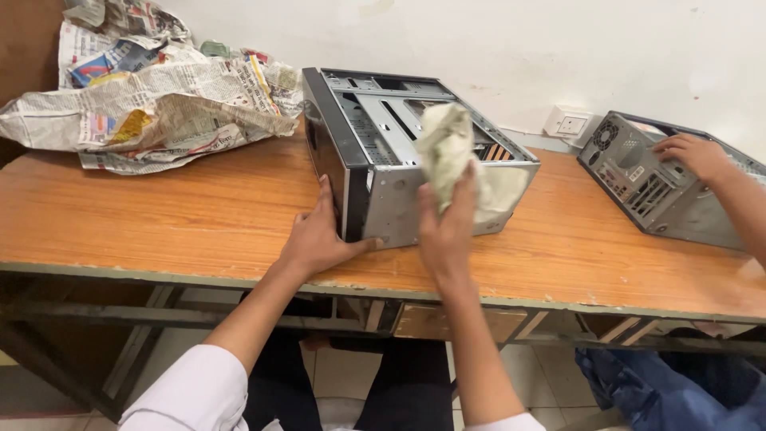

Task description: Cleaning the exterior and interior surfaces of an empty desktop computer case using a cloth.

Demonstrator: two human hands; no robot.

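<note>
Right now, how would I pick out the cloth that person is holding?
Find the wooden table and the open grey computer case at its middle. The right hand presses a crumpled pale cloth against its near side. It is soft and cream, unlike the printed newspapers at the far left.

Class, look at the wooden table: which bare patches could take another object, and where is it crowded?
Bare wood lies between the crumpled newspapers and the open computer case, along the table front left, and between that case and the second case. Crowded around the left hand, right hand and cloth.
</note>
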